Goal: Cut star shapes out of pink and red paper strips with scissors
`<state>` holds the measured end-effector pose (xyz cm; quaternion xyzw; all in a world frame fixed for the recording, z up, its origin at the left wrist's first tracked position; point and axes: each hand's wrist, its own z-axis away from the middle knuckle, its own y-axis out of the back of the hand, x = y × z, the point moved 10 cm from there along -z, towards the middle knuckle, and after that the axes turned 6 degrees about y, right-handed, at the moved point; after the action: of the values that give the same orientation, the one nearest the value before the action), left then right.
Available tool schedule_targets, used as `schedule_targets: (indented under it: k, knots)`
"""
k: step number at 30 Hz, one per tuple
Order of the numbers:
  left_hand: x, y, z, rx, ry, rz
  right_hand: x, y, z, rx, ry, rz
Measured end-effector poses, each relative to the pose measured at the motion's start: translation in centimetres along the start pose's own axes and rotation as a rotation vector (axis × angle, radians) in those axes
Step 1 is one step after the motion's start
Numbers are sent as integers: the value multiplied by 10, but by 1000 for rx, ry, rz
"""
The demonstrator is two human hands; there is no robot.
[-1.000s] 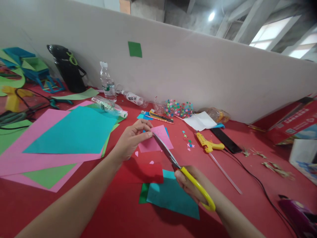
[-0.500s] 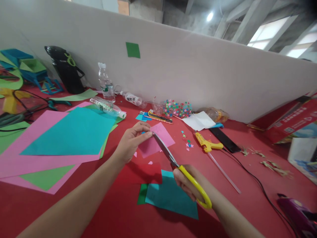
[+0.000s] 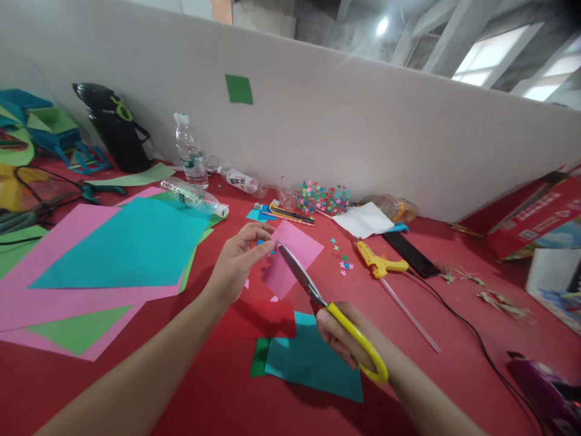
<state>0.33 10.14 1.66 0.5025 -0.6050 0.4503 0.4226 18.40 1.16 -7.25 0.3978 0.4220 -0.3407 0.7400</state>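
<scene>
My left hand (image 3: 238, 260) is closed, thumb and fingertips pinching the edge of a small pink paper (image 3: 302, 245). The sheet is tilted above the red tabletop. My right hand (image 3: 336, 336) grips a pair of yellow-handled scissors (image 3: 320, 297), fingers through the handle loops. Its blades point up and left across the pink paper, their tips by my left thumb. The blades look nearly together; whether paper lies between them I cannot make out. Below are a red paper (image 3: 258, 321), a blue paper (image 3: 313, 366) and a green one (image 3: 259, 357) partly under it.
Large blue (image 3: 131, 242) and pink sheets lie left. Behind stand a water bottle (image 3: 190, 151) and a black flask (image 3: 113, 130). A utility knife (image 3: 290, 213) lies beyond my hands. Right are paper stars (image 3: 344, 264), a yellow glue gun (image 3: 379, 261) with its cord, and a phone (image 3: 411, 254).
The pink paper has turned and tilted at my left fingertips, and its lower edge hangs nearer to me. The scissors hold almost the same place. The whole view has shifted slightly.
</scene>
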Motion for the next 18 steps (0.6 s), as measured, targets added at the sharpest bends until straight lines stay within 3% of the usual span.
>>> schedule_targets:
  k: [10,18]
  knots:
    - [2,-10,5,-32,-16,30,-3,-1,2,-37,-21,-1]
    - [-7,-11,11,51,14,163,-13,-10,6,-8,-7,-47]
